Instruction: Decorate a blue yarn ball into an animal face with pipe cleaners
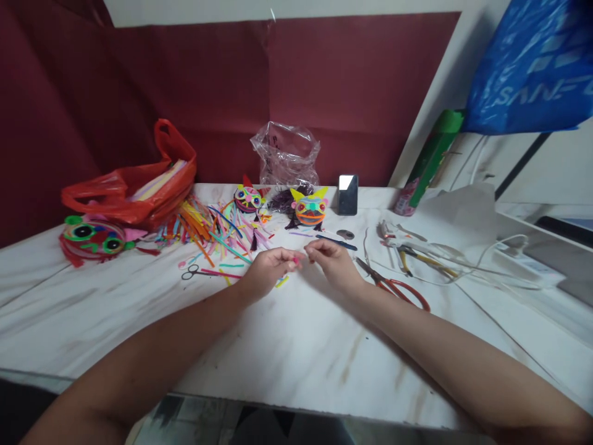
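A: Where is the piece you're working?

B: Low over the desk, between your two hands. Your left hand is closed in a pinch on one end of a small pink strip; your right hand has thumb and forefinger pressed together at the other end, touching it.

A: How will it handle?

B: Judging by the loose colored strips beyond your left hand, it's light, thin and bendy, and easily creased. Hold it at the tips, gently. The red-handled pliers lie just beside your right wrist.
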A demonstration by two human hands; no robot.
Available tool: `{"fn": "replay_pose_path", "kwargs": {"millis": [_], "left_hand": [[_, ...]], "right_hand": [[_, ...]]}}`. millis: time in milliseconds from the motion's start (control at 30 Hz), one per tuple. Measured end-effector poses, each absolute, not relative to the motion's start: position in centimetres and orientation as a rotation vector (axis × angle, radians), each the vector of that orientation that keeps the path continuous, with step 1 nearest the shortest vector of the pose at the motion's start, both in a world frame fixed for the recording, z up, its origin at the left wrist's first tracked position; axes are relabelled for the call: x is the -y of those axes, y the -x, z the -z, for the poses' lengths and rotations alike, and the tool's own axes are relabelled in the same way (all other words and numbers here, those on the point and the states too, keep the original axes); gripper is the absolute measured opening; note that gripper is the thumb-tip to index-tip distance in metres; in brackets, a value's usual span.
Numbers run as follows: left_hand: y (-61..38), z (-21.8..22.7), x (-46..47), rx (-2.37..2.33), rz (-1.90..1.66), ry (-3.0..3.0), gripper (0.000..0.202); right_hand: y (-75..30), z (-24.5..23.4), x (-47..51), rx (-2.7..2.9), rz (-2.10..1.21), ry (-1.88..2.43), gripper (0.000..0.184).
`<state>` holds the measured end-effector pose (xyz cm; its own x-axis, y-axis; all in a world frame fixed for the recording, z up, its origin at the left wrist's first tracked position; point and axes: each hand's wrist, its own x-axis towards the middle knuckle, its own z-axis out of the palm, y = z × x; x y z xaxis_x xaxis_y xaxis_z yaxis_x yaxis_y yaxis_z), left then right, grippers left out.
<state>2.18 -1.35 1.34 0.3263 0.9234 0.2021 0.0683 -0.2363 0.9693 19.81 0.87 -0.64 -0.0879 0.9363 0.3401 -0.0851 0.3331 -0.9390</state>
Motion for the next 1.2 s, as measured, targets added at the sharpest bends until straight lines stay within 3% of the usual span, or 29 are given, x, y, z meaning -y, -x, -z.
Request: {"fn": "replay_pose_path", "kwargs": {"millis": [100, 333, 567, 667, 767, 967, 1200], "left_hand": [[-2.2, -1.0, 1.2, -0.988, -1.088, -1.533, 0.017], [-2.6, -0.5, 1.4, -1.046, -1.232, -1.771, 0.011], [-2.6, 0.0, 1.2, -1.193, -1.196, -2.177, 0.01], [-2.5, 0.3, 1.1, -1.181, -1.187, -2.285, 0.013], [-2.4, 0.4, 1.1, -1.184, -1.244, -2.288, 0.014], [-2.5, 0.3, 1.0, -1.183, -1.419, -2.19, 0.015], [-2.1, 1.1, 0.7, -1.187, -1.23, -2.43, 0.013]], "right_hand": [[-20.0, 0.4, -1.1, 1.316, -0.995, 0.9, 0.036], [-18.2, 0.7, 1.2, 1.41, -1.137, 0.794, 0.027], [-18.8, 0.9, 1.1, 1.831, -0.608, 0.883, 0.01], [-18.9, 0.8, 1.1, 1.969, -0.436, 0.859, 0.011], [-18.7, 1.0, 1.2, 1.927, -0.479, 0.853, 0.012], [-17.8, 1.6, 1.1, 1.565, -0.919, 0.884, 0.015], [-18.9, 1.3, 0.8, 1.941, -0.525, 0.88, 0.012]]}}
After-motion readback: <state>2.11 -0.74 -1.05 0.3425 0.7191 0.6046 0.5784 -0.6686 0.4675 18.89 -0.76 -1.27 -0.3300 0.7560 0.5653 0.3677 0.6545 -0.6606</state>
